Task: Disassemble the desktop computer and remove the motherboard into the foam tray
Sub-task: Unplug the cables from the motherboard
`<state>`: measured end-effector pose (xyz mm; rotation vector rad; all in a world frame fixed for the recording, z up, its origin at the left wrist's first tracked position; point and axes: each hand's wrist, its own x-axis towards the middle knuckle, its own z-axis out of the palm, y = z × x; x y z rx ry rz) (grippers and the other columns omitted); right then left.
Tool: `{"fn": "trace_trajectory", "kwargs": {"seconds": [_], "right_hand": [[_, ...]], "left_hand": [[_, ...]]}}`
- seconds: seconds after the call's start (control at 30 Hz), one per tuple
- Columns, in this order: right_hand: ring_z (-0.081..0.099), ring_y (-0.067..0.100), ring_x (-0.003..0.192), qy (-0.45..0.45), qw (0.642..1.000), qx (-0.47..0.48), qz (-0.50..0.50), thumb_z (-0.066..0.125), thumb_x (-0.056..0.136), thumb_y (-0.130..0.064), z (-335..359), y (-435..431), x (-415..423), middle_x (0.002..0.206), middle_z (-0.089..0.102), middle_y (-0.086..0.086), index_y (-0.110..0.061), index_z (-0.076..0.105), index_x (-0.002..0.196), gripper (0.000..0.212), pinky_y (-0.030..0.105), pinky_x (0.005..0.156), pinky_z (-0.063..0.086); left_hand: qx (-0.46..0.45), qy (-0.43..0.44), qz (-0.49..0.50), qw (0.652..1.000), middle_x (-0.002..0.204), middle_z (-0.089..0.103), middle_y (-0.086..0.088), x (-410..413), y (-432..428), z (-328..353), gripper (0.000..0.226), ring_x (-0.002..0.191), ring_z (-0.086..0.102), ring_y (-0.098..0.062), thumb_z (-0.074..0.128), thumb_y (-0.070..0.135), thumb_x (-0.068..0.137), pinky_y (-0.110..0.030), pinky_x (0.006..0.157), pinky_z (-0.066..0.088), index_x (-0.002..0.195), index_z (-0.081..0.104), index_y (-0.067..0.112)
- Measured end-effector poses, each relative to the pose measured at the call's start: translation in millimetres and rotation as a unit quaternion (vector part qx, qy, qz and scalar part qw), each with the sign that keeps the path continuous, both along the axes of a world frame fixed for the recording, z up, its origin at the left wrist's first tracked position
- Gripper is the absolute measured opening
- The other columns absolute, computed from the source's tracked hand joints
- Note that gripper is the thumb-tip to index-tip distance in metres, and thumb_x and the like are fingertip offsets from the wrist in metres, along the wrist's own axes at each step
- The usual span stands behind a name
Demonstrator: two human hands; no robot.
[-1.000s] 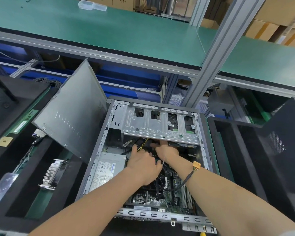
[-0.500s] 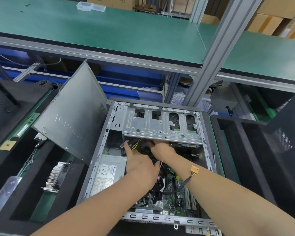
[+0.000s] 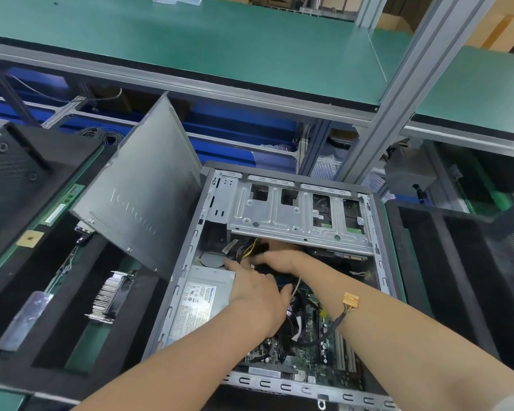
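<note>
Assembly bench beneath a green-matted shelf (image 3: 220, 48) carried on grey aluminium posts (image 3: 398, 93). On the bench, lying on its side with the lid off, an open grey steel desktop computer case (image 3: 279, 384). Inside, toward the near end, the green motherboard (image 3: 315, 345), not yet lifted out and strewn with black cables.

Further in, both hands at work below the silver perforated drive cage (image 3: 294, 215). Reaching under the cage, the right hand (image 3: 279, 258), fingers curled round a bundle of black and yellow wires (image 3: 250, 249). Just beside it, the left hand (image 3: 255, 295), forefinger straight and touching near the far edge of the grey labelled power supply box (image 3: 202, 298). Other fingers hidden, so no telling whether gripping anything. Draped over the right forearm, a loose dark lead ending in an orange plastic connector (image 3: 350, 301).

Step in hand, by the look of it: freeing power cabling ahead of lifting the board. Next, most likely: a straight pull on the plug, then clearing the leads off the board.

Outward: grey metal side panel (image 3: 137, 197) propped just beside the case's left wall. To the left, a black foam tray (image 3: 57, 360) holding a finned heatsink (image 3: 113, 295) with fan. To the right, a second black foam tray (image 3: 428, 262).

Count: two hands, one case, one motherboard, one power supply, one drive cage, one side panel, one orange connector, one heatsink, two foam trays.
</note>
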<state>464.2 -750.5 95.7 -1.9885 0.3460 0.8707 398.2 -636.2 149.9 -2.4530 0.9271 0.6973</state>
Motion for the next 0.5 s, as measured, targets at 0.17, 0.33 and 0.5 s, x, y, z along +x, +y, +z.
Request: {"fn": "trace_trajectory", "kwargs": {"seconds": [0.17,0.33,0.5], "right_hand": [[0.061,0.023,0.12,-0.107,0.993,-0.045,0.001,0.071,0.096,-0.037,-9,-2,-4,0.13,0.068,0.004,-0.021,0.067,0.13,0.038,0.043,0.112,0.043],[0.065,0.024,0.111,-0.131,0.99,-0.06,0.0,0.075,0.093,-0.035,-12,-1,-4,0.119,0.072,0.003,-0.028,0.072,0.111,0.02,0.037,0.105,0.048],[0.064,0.025,0.11,-0.153,0.984,-0.085,-0.013,0.067,0.098,-0.032,-14,2,-5,0.119,0.071,0.002,-0.025,0.072,0.111,0.016,0.037,0.099,0.051]], "left_hand": [[0.018,-0.016,0.091,0.996,0.152,0.047,-0.025,-1,-6,-1,0.069,0.153,0.013,-0.05,0.007,0.05,0.108,-0.084,0.106,-0.006,0.156,0.037,0.01],[0.019,-0.02,0.097,0.995,0.149,0.049,-0.027,-1,-7,0,0.078,0.151,0.02,-0.051,0.002,0.053,0.106,-0.082,0.11,-0.001,0.151,0.044,0.004],[0.007,-0.023,0.095,0.995,0.143,0.054,-0.026,-1,-6,1,0.074,0.149,0.023,-0.052,0.003,0.05,0.107,-0.083,0.109,-0.001,0.15,0.044,0.005]]}}
